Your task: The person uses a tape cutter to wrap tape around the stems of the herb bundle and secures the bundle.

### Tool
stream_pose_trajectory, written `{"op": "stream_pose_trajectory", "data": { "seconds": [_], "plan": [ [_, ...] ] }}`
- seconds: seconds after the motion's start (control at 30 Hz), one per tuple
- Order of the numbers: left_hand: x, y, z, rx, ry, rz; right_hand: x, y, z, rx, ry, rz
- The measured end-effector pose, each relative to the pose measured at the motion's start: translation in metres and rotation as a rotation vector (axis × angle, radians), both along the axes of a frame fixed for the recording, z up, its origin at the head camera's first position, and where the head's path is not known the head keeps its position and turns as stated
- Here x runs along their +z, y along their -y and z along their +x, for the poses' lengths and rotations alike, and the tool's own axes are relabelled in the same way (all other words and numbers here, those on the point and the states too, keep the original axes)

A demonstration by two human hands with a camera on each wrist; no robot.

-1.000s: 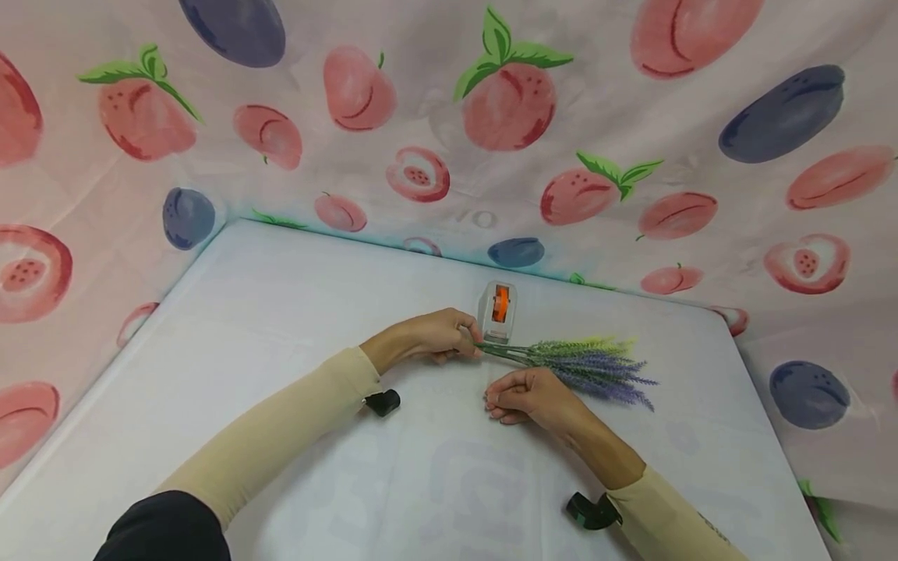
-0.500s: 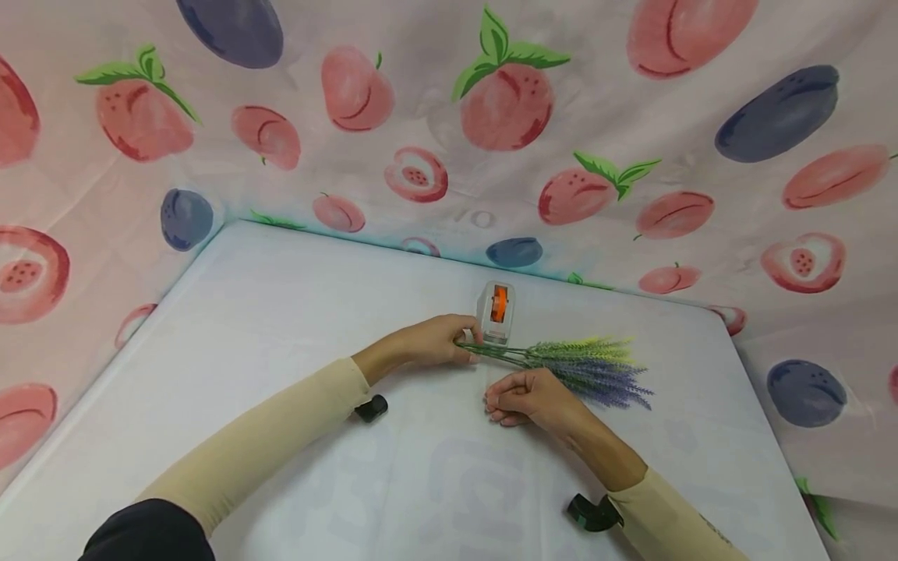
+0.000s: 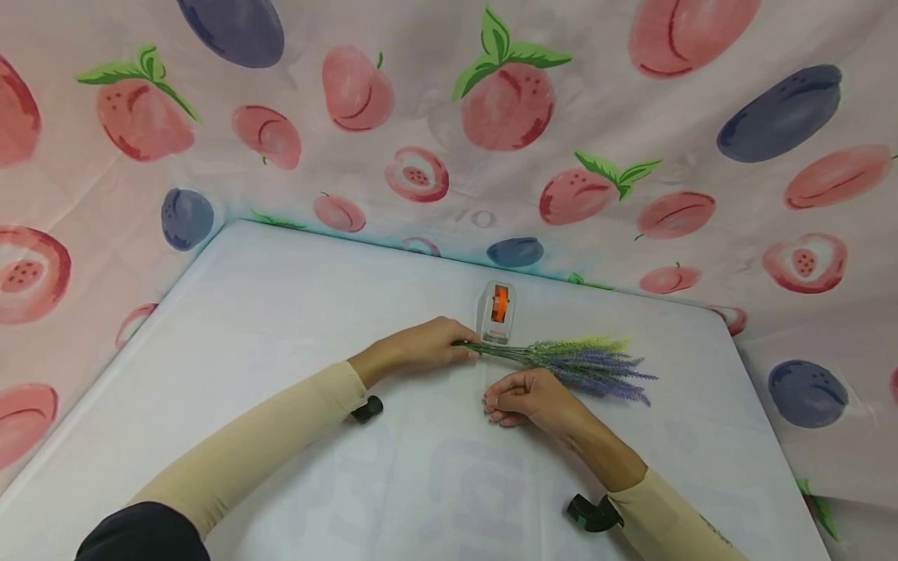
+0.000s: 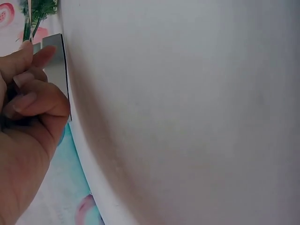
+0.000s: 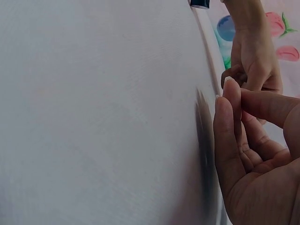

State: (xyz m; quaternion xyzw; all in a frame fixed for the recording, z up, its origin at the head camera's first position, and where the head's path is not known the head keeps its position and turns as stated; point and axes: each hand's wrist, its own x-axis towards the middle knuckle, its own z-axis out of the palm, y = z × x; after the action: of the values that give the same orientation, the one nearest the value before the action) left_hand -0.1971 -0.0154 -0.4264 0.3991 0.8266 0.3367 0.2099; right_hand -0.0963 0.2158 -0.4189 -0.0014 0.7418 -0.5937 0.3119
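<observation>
My left hand (image 3: 438,343) pinches the thin green stems (image 3: 500,351) of an artificial lavender bunch (image 3: 589,370) with purple and yellow-green heads. The bunch lies sideways, heads to the right. In the left wrist view, the stems rise past the left fingertips (image 4: 27,46). Just beyond the stems stands a clear tape dispenser (image 3: 496,315) with an orange core. My right hand (image 3: 526,396) is nearer the front, thumb and fingertips pressed together. A faint see-through strip of tape (image 3: 486,370) runs from the dispenser side, behind the stems, to these fingertips. The right wrist view shows the pinch (image 5: 229,101) up close.
A white-covered table (image 3: 295,296) spreads under both hands. Fruit-patterned cloth (image 3: 421,101) hangs along its back and sides. Black wrist mounts (image 3: 592,513) stick out from both beige sleeves (image 3: 259,444).
My left hand has moved slightly left and down, and its grip on the stems has shifted, with the fingers now closed flatter along them. The right hand has stayed in place.
</observation>
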Motion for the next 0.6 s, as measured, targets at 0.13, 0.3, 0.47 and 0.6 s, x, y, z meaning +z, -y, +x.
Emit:
{"op": "stream_pose_trajectory", "data": {
  "seconds": [0.13, 0.3, 0.47, 0.6],
  "plan": [
    [0.0, 0.0, -0.0013, -0.014, -0.036, -0.004, -0.0006, -0.0001, 0.0003, -0.008, -0.004, 0.01],
    [0.0019, -0.0014, -0.0033, -0.032, -0.088, -0.03, -0.0025, -0.0016, 0.0005, -0.01, -0.005, 0.013],
    [0.0031, -0.0043, -0.0053, -0.048, -0.18, -0.072, -0.0029, -0.0014, 0.0002, -0.013, -0.005, 0.016],
    [0.005, -0.0063, -0.0058, -0.059, -0.223, -0.1, -0.0032, -0.0013, -0.0006, -0.012, -0.005, 0.019]
  ]
}}
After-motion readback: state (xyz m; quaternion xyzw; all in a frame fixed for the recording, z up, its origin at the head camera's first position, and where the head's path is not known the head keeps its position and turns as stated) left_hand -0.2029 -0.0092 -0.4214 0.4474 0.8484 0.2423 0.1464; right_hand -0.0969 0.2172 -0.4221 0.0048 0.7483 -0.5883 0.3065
